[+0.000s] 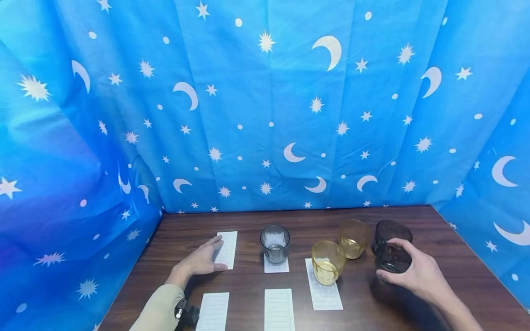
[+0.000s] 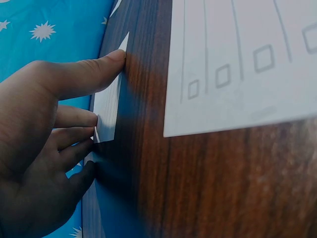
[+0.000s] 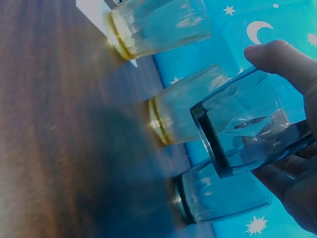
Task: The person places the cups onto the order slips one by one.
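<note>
In the head view my left hand [image 1: 201, 258] rests at the left edge of the back-left paper slip [image 1: 227, 250], fingers extended; the left wrist view shows the thumb and fingers along that slip [image 2: 107, 111]. My right hand [image 1: 422, 273] grips a dark glass [image 1: 393, 259], which hangs tilted above the table in the right wrist view, between thumb and fingers [image 3: 285, 186]. Another dark glass [image 3: 223, 196] stands just behind it. Two amber glasses stand to its left, one [image 1: 353, 239] on the wood and one [image 1: 328, 264] on a slip [image 1: 325, 296].
A grey glass [image 1: 275, 243] stands on a slip [image 1: 276, 267] at the middle back. Two more slips lie near the front, one at left [image 1: 213, 312] and one at centre [image 1: 279, 310]. A blue curtain [image 1: 265, 115] with stars and moons surrounds the wooden table [image 1: 244, 280].
</note>
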A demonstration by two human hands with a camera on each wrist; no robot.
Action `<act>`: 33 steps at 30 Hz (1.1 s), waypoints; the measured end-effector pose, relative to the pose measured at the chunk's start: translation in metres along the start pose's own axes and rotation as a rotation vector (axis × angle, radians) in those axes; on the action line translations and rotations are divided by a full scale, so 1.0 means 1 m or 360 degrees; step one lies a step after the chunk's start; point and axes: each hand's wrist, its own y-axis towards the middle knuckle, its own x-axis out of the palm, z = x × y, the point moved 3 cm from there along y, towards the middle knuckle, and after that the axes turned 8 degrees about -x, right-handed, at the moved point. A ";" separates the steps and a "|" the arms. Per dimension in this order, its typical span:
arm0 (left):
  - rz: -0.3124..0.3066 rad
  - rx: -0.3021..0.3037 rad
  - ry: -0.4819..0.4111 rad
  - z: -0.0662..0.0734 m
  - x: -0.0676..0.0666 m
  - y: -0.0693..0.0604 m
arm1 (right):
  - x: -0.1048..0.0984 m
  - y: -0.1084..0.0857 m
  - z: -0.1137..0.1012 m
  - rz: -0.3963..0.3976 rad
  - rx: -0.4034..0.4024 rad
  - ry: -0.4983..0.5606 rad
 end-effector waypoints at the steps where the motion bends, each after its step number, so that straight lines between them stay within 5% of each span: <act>1: -0.0001 0.0001 -0.0005 0.000 0.000 0.000 | -0.001 0.001 -0.001 0.0000 -0.0001 -0.0002; 33: -0.0002 0.0023 0.0014 0.001 -0.002 0.001 | -0.022 0.041 -0.048 0.0172 -0.0290 0.0069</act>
